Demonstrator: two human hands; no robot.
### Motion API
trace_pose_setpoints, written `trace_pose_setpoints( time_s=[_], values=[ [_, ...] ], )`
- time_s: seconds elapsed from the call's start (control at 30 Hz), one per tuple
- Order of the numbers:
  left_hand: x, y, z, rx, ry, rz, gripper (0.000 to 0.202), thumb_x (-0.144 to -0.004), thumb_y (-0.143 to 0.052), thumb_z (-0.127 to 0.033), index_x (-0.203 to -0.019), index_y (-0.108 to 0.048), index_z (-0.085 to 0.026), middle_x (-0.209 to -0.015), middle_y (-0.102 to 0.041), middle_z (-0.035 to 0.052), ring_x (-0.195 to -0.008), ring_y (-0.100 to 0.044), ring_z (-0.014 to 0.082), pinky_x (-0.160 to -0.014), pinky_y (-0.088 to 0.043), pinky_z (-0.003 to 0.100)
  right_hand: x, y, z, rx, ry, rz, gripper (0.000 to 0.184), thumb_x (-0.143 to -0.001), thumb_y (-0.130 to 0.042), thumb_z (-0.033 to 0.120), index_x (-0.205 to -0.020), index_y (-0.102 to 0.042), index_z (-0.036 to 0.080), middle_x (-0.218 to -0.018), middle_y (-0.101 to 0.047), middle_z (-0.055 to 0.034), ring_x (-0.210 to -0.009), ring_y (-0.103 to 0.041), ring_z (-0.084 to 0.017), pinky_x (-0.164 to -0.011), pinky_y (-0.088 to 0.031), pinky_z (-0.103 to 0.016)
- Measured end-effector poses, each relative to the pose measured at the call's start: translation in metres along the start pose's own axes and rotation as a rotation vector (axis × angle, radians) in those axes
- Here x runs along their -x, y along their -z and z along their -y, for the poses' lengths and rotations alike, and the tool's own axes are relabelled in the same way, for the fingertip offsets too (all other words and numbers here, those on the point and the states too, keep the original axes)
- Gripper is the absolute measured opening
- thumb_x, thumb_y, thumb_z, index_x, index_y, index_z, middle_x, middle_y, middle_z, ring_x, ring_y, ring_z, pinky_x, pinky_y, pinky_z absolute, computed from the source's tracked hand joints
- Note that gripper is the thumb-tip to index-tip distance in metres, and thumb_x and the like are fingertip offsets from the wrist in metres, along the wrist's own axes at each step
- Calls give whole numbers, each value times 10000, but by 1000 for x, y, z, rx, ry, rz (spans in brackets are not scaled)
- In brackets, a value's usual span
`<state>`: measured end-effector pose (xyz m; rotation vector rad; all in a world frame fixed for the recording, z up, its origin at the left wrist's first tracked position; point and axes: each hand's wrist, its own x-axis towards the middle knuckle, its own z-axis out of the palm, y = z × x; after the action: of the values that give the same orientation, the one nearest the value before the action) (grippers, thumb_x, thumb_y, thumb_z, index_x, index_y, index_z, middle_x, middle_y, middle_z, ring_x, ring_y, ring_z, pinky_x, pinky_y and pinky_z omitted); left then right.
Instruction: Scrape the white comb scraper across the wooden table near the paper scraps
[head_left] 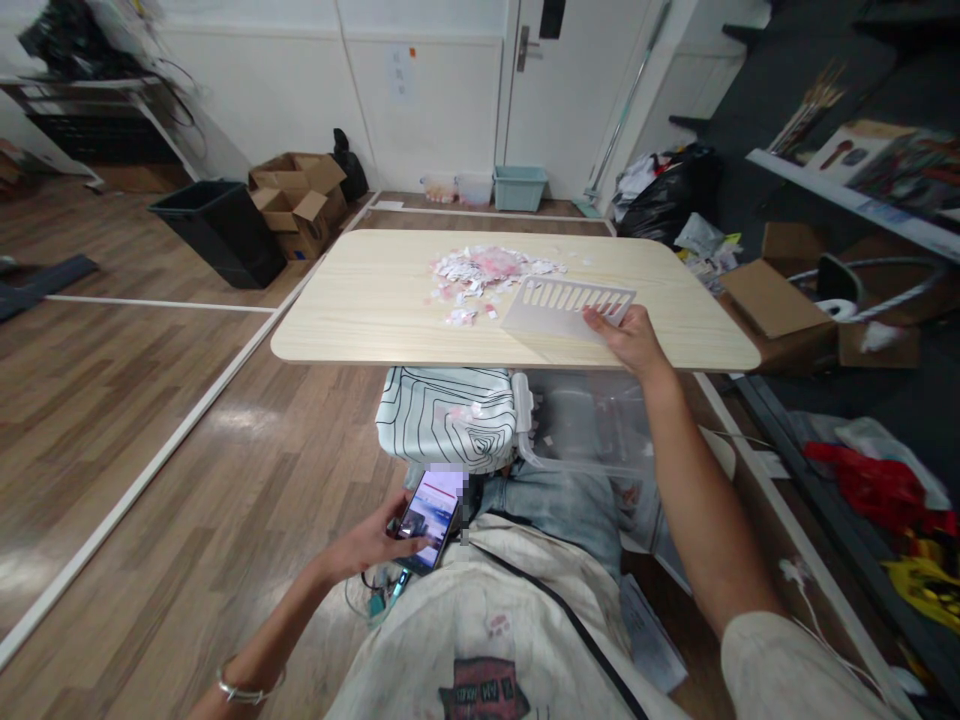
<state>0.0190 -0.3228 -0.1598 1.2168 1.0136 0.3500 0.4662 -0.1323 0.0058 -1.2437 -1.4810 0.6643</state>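
My right hand (pixel 630 336) reaches over the near edge of a light wooden table (pixel 360 300) and grips the corner of a white slotted plastic scraper (pixel 559 305) lying flat on the top. Just beyond the scraper lies a heap of small white and pink paper scraps (pixel 487 272). My left hand (pixel 375 540) is low by my lap, fingers wrapped round a smartphone (pixel 429 516) with a lit screen and a cable hanging from it.
A patterned cushion (pixel 446 415) and a clear plastic bin (pixel 592 420) sit under the table's near edge. A black bin (pixel 217 230) and cardboard boxes (pixel 296 200) stand at the back left. Black bags, boxes and shelving crowd the right side.
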Motion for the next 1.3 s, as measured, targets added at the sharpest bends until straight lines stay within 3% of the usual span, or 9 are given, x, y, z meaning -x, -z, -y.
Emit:
trace_pose_setpoints(
  time_s=[0.2,0.33,0.57,0.7,0.87,0.97,1.1,1.2,1.3],
  values=[
    [-2,6,5,29,19,35,636,-870,-826,-497,-1394,-580,-233,-1339,-694,103,-1244,-618,322,-1041,-517,415,0,0,-1,-11,-7,4,526,-692,-840,716,-787,-724,211,-823,-736,-51,-841,-691,-243,-824,-588,-379],
    [1,5,-5,50,22,38,628,-895,-803,-499,-1420,-577,-237,-1356,-693,98,-1264,-607,320,-1063,-502,408,0,0,0,-11,-4,-6,581,-654,-830,775,-773,-729,216,-828,-747,-51,-831,-688,-243,-831,-596,-398],
    [14,14,-34,94,20,100,436,-987,-648,-576,-1214,-683,-205,-1200,-702,67,-1155,-619,284,-1013,-485,392,0,-1,0,2,8,-9,597,-658,-815,791,-754,-730,209,-823,-753,-48,-788,-681,-223,-804,-594,-367],
    [12,19,-39,-54,36,81,503,-948,-644,-661,-1145,-681,-200,-1095,-695,54,-1080,-619,272,-954,-487,379,0,0,-1,9,33,-3,586,-682,-811,776,-726,-713,200,-783,-724,-37,-740,-653,-194,-761,-578,-337],
    [14,22,-53,-410,62,-2,545,-947,-571,-712,-1113,-673,-203,-1078,-711,81,-1030,-651,288,-892,-515,394,-1,0,-2,11,40,7,586,-697,-816,751,-759,-725,176,-780,-718,-36,-732,-646,-177,-735,-559,-308],
    [27,28,-86,-646,48,-76,500,-956,-572,-677,-1108,-683,-214,-1089,-734,102,-989,-686,299,-865,-537,410,1,1,2,15,28,21,567,-708,-823,719,-802,-749,165,-810,-749,-46,-742,-662,-177,-739,-564,-301],
    [51,49,-157,-685,-49,-115,410,-1018,-517,-617,-1169,-692,-278,-1113,-773,60,-991,-714,267,-826,-563,357,4,3,10,65,60,104,496,-715,-845,649,-782,-768,164,-814,-783,-71,-762,-709,-212,-728,-590,-317],
    [50,79,-203,-737,-211,-368,391,-1003,-541,-621,-1090,-707,-277,-1043,-784,42,-945,-718,261,-732,-551,323,5,3,12,115,106,227,469,-749,-821,633,-792,-801,167,-840,-805,-91,-778,-743,-250,-708,-611,-338],
    [20,118,-228,-725,-393,-634,452,-946,-579,-666,-976,-706,-234,-981,-773,57,-938,-718,276,-825,-575,361,5,2,10,86,144,250,481,-768,-792,650,-797,-814,171,-843,-813,-97,-784,-764,-268,-737,-641,-368]
  ],
)
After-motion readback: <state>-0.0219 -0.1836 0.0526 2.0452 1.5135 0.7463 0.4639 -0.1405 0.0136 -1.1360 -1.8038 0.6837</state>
